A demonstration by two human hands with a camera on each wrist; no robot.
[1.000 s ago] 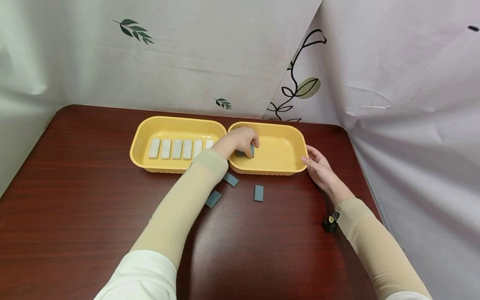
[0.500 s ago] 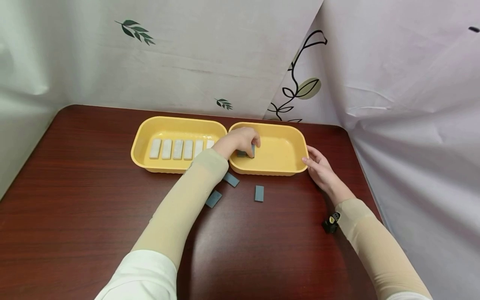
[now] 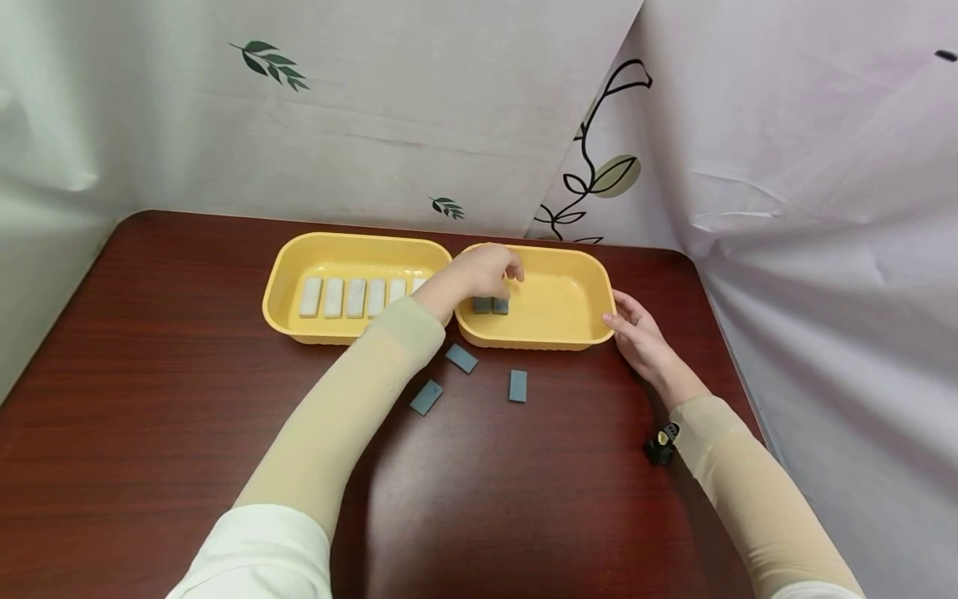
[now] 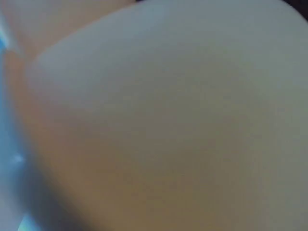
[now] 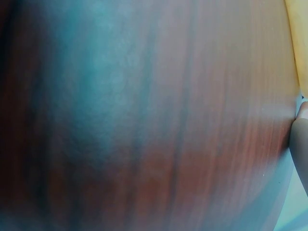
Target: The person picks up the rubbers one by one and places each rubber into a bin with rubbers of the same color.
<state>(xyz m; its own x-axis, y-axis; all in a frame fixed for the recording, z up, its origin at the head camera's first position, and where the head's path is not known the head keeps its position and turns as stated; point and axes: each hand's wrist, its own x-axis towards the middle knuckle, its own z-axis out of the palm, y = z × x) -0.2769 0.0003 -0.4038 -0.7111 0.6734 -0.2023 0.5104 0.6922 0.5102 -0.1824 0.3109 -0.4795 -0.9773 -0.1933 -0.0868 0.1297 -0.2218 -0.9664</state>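
Two grey blocks (image 3: 490, 305) lie side by side in the right yellow tray (image 3: 569, 329), just under the left hand (image 3: 485, 270), whose loosely curled fingers hold nothing. The right hand (image 3: 636, 333) rests open against this tray's rim. Three grey blocks (image 3: 464, 358) lie on the table (image 3: 150, 399); the left tray (image 3: 288, 320) shows six white blocks (image 3: 354, 297)

no readable text, labels or numbers anywhere
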